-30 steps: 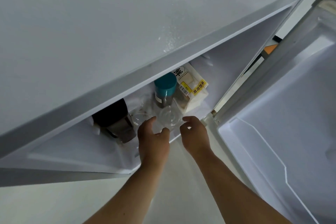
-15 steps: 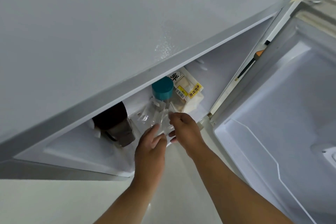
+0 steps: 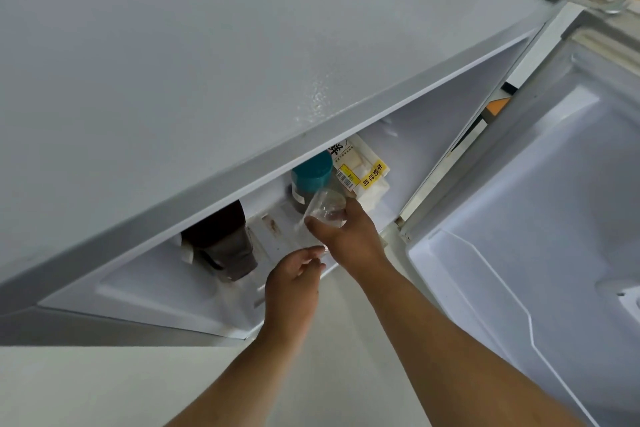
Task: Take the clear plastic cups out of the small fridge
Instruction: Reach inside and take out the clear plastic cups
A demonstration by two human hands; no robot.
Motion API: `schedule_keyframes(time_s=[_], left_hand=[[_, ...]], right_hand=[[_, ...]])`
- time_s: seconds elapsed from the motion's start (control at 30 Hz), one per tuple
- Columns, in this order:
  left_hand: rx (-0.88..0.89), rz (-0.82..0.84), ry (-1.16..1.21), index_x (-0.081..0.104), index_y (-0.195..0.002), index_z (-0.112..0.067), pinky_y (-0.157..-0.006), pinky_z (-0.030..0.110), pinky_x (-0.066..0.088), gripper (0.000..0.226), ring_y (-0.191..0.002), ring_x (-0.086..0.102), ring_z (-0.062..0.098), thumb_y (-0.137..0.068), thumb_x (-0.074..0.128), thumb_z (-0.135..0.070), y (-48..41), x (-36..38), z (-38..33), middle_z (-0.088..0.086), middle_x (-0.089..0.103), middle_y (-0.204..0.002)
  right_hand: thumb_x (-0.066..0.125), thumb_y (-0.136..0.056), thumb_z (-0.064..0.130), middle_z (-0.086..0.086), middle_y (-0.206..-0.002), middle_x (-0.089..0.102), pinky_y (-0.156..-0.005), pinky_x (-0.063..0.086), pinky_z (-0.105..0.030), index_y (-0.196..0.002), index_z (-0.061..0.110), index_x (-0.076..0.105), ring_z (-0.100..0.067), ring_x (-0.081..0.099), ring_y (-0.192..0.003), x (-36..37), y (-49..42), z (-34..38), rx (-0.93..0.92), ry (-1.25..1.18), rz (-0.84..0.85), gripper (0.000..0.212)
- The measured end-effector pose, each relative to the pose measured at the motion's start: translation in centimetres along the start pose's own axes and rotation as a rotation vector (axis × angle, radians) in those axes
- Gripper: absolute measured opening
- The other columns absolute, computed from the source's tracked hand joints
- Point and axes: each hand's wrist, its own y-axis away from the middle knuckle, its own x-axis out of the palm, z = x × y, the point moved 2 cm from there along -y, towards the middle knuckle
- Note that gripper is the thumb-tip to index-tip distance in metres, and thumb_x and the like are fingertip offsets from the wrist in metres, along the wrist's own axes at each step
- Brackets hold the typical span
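I look down over the small white fridge [image 3: 242,45], whose door [image 3: 519,236] stands open to the right. My right hand [image 3: 349,232] is at the front of the fridge's opening, closed around a clear plastic cup [image 3: 325,206] that is tilted with its base toward the back. Just below and to the left, my left hand [image 3: 294,284] pinches the rim of a second clear plastic cup [image 3: 306,236]. That cup is faint and hard to make out against the white interior.
Behind the cups stand a jar with a teal lid [image 3: 310,173] and a bagged bread pack with a yellow label [image 3: 363,173]. A dark container [image 3: 221,246] sits to the left on the fridge floor [image 3: 156,284]. Pale flooring lies below.
Both hands reached in and closed on the two cups. The right hand has lifted its cup and tilted it, while the left hand has drawn back toward the front edge.
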Motion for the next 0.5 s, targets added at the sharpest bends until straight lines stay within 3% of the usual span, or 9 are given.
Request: schedule_keyframes(time_s=[0.1,0.2,0.27,0.37,0.43,0.5], left_hand=[[-0.083,0.012,0.029,0.072,-0.109,-0.035,-0.103,0.044,0.055,0.025,-0.111,0.068,0.009,-0.096,0.064,-0.015,-0.6,0.3,0.1,-0.017,0.074,-0.116],[-0.205,0.023,0.129,0.064,-0.130,-0.026,-0.106,0.042,0.051,0.036,-0.118,0.066,0.020,-0.096,0.059,-0.015,-2.0,0.7,-0.1,-0.002,0.066,-0.130],[-0.260,0.043,0.196,0.071,-0.120,-0.018,-0.106,0.040,0.051,0.029,-0.117,0.068,0.025,-0.097,0.054,-0.016,-3.0,0.9,-0.3,0.009,0.074,-0.119],[-0.268,0.051,0.238,0.080,-0.080,-0.031,-0.093,0.031,0.054,0.034,-0.100,0.074,0.011,-0.097,0.052,-0.026,-3.7,1.1,-0.5,-0.007,0.081,-0.092],[-0.284,0.049,0.254,0.079,-0.074,-0.042,-0.093,0.032,0.053,0.040,-0.093,0.072,0.006,-0.100,0.051,-0.032,-3.8,1.4,-0.7,-0.017,0.079,-0.081],[-0.287,0.046,0.236,0.076,-0.081,-0.036,-0.101,0.040,0.053,0.032,-0.099,0.070,0.010,-0.100,0.051,-0.033,-3.6,1.6,-1.6,-0.014,0.079,-0.084]], right_hand=[[0.080,-0.075,0.056,0.009,-0.130,0.064,-0.068,0.042,-0.020,-0.140,0.035,0.044,-0.017,0.062,-0.107,0.1,-0.4,-0.8,-0.049,0.200,-0.102,0.077],[0.084,-0.077,0.053,0.005,-0.134,0.065,-0.078,0.049,-0.028,-0.141,0.033,0.043,-0.022,0.063,-0.115,0.4,-0.7,-1.7,-0.138,0.397,-0.144,0.079],[0.085,-0.078,0.051,0.003,-0.137,0.065,-0.084,0.053,-0.034,-0.143,0.033,0.042,-0.025,0.063,-0.119,0.8,-1.1,-2.2,-0.156,0.453,-0.143,0.080],[0.084,-0.081,0.049,0.001,-0.141,0.063,-0.092,0.056,-0.040,-0.145,0.031,0.040,-0.026,0.064,-0.121,1.2,-1.6,-2.7,-0.154,0.482,-0.126,0.079],[0.082,-0.084,0.048,0.000,-0.143,0.061,-0.094,0.055,-0.041,-0.147,0.030,0.040,-0.027,0.064,-0.122,1.0,-1.8,-2.7,-0.139,0.474,-0.105,0.078],[0.078,-0.087,0.047,-0.001,-0.146,0.059,-0.095,0.055,-0.042,-0.150,0.028,0.039,-0.027,0.062,-0.124,0.5,-1.1,-1.8,-0.136,0.517,-0.091,0.076]])
